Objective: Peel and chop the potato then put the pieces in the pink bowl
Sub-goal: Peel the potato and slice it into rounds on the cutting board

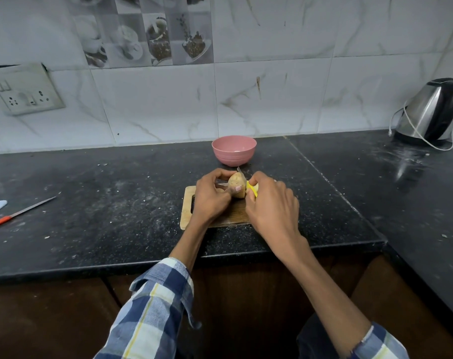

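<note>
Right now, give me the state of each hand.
Left hand: gripping the tan, speckled potato.
Right hand: gripping the yellow-handled knife, blade against the potato.

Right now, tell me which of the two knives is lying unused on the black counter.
The orange-handled knife at the far left, lying flat and untouched. The other, yellow-handled knife, is gripped by the right hand against the potato.

Steel kettle [430,112] at right, red-handled knife [18,212] at left, wall socket [23,90]
</note>
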Demonstrator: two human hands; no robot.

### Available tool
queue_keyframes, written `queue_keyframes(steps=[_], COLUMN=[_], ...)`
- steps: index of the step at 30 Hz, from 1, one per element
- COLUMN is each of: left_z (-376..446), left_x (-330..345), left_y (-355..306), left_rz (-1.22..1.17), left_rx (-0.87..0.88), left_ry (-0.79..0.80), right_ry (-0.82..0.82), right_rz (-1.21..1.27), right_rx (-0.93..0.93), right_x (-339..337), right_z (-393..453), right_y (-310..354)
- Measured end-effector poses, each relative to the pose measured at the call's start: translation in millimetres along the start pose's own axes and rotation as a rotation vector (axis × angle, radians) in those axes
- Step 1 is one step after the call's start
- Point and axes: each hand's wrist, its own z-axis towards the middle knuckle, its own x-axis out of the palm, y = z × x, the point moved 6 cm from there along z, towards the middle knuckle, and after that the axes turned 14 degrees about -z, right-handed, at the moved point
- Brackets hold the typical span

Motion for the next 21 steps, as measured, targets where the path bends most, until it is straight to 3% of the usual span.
queue_keyframes(steps=[21], left_z=[1], left_x=[-1], left_y=[-1], left_rz=[-0.002], left_rx=[0.004], left_ry=[0.023], right_ry=[0.005], right_rz=[-0.022], right_rx=[-0.011], right_x=[13], right_z=[-3], right_y=[6])
